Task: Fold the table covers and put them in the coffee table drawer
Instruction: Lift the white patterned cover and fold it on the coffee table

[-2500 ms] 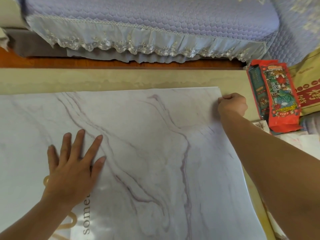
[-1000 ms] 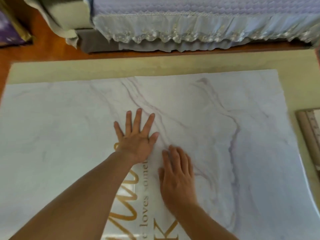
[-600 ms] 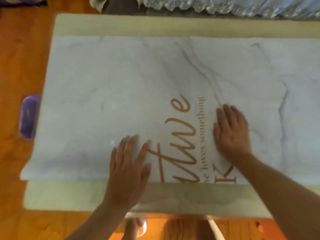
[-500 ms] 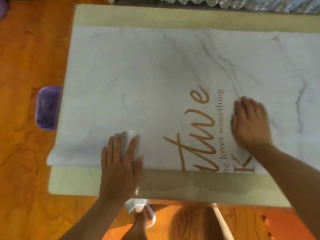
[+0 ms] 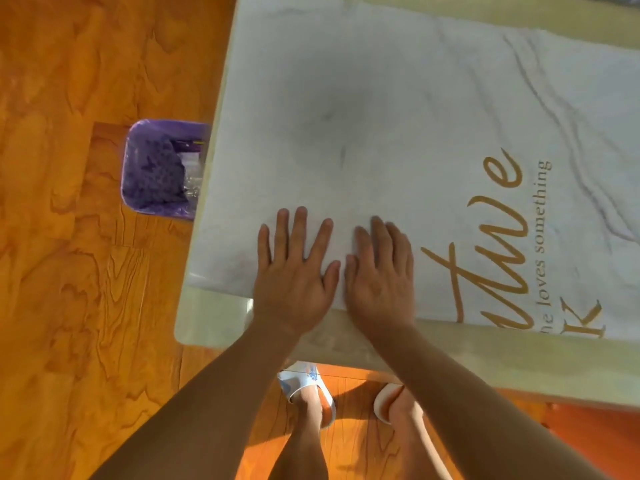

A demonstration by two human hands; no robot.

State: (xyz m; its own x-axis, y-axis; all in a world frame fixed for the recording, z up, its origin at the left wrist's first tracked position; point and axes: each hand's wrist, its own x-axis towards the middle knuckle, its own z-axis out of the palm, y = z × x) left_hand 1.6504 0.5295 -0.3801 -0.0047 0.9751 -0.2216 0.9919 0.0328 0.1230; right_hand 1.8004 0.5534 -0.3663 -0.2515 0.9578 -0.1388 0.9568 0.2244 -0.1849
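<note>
From the head view, the left hand (image 5: 294, 271) and right hand (image 5: 379, 277) lie flat, fingers straight, side by side on the marble-print table cover (image 5: 398, 133), which is spread over the coffee table (image 5: 214, 320) near its front left corner. To press this fold well, I'd sweep both palms outward along the near edge so no air stays trapped. The cover's left edge runs close to the table's side, with a purple bin (image 5: 159, 168) just beside it on the floor; open room lies to the right
</note>
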